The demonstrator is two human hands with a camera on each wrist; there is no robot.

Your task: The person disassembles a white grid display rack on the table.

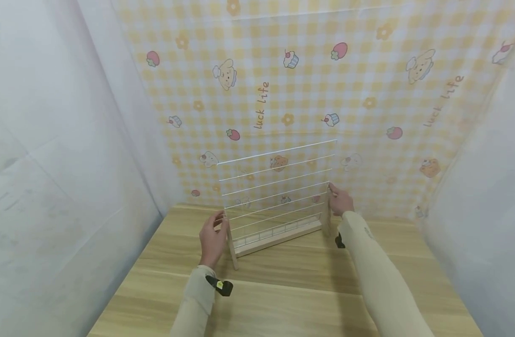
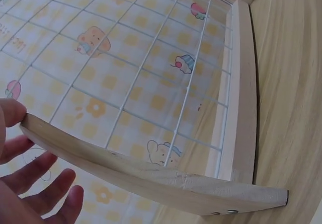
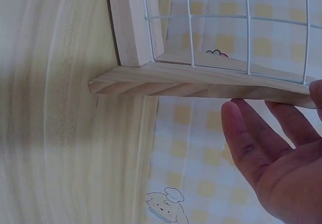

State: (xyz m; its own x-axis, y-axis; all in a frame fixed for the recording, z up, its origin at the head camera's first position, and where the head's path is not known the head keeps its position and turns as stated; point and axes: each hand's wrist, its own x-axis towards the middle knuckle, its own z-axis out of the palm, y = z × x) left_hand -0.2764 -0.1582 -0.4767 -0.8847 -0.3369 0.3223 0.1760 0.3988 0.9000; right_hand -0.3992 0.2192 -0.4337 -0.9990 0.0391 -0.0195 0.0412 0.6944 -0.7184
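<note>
A rack with a white wire grid point(image 1: 277, 151) and a pale wooden base bar point(image 1: 278, 239) stands on the table, between two wooden side pieces. My left hand point(image 1: 213, 236) holds the upper end of the left side piece point(image 2: 151, 168), thumb at its tip and the other fingers spread loosely beside it. At the opposite end, my right hand point(image 1: 341, 201) grips the top of the right side piece point(image 3: 201, 89); its fingers reach along the outer face in the right wrist view. The grid rises above both hands. Two screw heads point(image 2: 231, 211) show low on the left side piece.
The wood-grain table point(image 1: 283, 304) extends under and in front of the rack. Close behind hangs a yellow checked cloth point(image 1: 308, 93) with cartoon prints. White sheets point(image 1: 51, 164) wall off the left and right sides. Dark straps point(image 1: 219, 285) sit on both wrists.
</note>
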